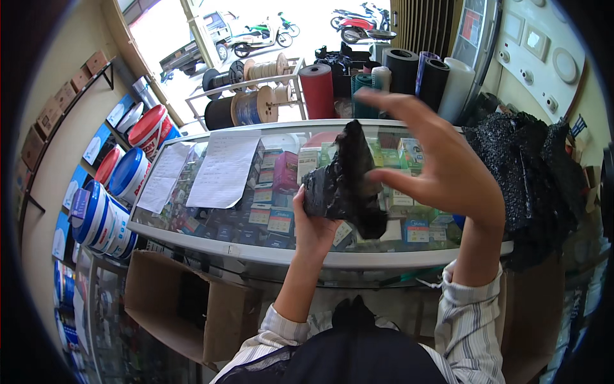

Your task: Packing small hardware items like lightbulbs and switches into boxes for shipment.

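The bundle (342,185) is black, the sleeves (470,329) grey-striped white.

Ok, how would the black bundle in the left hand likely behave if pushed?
The black bundle is probably floppy, since its surface looks creased and its outline ragged. It may be a bit slippery, given its glossy highlights. It seems unlikely to roll smoothly, being irregular rather than round.

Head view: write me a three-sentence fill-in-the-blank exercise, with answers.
The left hand holds a plastic bundle coloured ____.
Beyond the glass display counter, the leftmost upright roll is ____.
In the picture, the lidded buckets stand to the counter's ____.
Missing words: black; red; left.
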Action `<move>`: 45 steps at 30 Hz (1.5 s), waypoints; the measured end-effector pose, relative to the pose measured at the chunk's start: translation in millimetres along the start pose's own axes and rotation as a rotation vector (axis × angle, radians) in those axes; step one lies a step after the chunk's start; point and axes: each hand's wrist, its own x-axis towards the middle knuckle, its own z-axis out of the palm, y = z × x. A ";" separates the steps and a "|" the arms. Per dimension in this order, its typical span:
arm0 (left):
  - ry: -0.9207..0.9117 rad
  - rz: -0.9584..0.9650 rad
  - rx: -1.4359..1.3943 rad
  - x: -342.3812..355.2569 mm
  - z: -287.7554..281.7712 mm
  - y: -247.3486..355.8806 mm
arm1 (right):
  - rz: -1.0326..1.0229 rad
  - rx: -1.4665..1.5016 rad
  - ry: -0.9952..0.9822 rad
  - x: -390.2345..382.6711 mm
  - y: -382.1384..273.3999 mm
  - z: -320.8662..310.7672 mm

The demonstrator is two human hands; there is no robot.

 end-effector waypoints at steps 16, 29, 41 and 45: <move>-0.157 0.646 1.243 -22.4 11.8 78.5 | 0.148 0.551 -0.128 33.8 13.7 -1.5; -0.316 0.455 1.078 5.9 23.8 33.7 | -0.161 -0.036 0.272 33.6 -7.1 0.7; -0.484 0.398 1.175 4.1 26.9 34.7 | -0.167 -0.433 -0.380 29.2 -1.9 19.1; -0.475 0.277 1.224 10.3 28.4 37.2 | -0.088 -0.147 -0.333 34.6 0.1 7.5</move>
